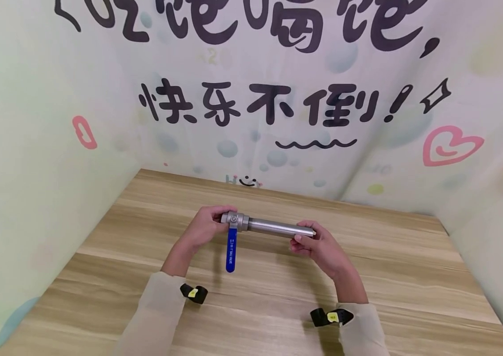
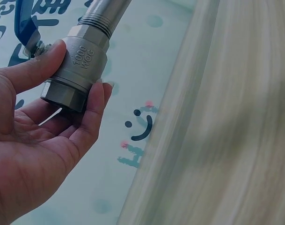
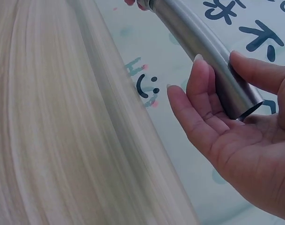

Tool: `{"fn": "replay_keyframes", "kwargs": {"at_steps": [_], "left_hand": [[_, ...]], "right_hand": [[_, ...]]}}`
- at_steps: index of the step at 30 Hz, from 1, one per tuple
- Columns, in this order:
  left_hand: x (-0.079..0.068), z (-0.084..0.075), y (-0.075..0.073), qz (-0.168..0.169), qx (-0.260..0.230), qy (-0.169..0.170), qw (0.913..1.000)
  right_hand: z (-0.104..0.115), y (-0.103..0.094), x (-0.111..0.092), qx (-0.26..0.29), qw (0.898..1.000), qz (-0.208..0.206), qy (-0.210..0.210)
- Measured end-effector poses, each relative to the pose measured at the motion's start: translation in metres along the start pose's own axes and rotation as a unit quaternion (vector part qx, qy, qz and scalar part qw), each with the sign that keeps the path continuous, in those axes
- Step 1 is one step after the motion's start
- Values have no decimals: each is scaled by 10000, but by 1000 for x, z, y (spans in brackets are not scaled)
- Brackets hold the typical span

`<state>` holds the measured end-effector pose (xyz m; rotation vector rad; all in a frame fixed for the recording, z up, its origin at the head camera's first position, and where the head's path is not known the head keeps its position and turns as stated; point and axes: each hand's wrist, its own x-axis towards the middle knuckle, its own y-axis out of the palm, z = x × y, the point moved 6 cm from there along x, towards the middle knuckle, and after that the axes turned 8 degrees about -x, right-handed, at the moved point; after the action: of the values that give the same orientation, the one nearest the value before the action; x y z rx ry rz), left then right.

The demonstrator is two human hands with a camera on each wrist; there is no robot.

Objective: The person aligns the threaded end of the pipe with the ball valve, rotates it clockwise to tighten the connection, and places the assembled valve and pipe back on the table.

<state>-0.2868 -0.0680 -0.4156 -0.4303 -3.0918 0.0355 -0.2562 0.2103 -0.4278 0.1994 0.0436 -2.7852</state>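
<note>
My left hand (image 1: pixel 204 226) grips the body of a steel ball valve (image 1: pixel 235 219), its thumb along one side and fingers curled round the hexagonal end. The blue lever handle (image 1: pixel 231 252) points toward me in the head view. From the valve's other end runs a metal pipe (image 1: pixel 273 227), with threads showing at the joint in the left wrist view. My right hand (image 1: pixel 322 247) holds the pipe's free end between thumb and fingers. The open mouth of the pipe (image 3: pixel 226 79) faces the right palm. Valve and pipe are held nearly level above the table.
The wood-grain table (image 1: pixel 251 306) spreads below both hands. Behind and at the sides hang pale printed cloth walls (image 1: pixel 251 133) with black lettering. Black wrist straps (image 1: pixel 195 293) with yellow tags sit at both sleeves.
</note>
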Motion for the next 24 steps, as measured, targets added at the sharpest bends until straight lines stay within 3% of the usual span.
{"fn": "replay_keyframes", "kwargs": {"at_steps": [24], "left_hand": [[0,1,1,-51,-69,-19,10000]], "right_hand": [[-3,-2,1,-220,9977,-504,396]]}}
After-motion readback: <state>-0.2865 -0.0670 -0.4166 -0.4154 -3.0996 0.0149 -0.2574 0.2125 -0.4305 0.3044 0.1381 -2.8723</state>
